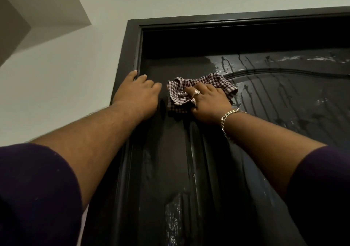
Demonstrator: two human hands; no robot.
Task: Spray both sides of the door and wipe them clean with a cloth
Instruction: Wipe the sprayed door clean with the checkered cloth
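While left hand (139,92) braces door (265,151), right hand (208,102) presses cloth (181,88).

right hand (206,102) presses checked cloth (200,88) on wet door (265,98)

- Dim indoor light; the dark door (265,113) shows glare on wet streaks.
- Wall (66,66) evenly lit, pale.
- Wide-angle bending at the edges; sleeves (37,198) soft.
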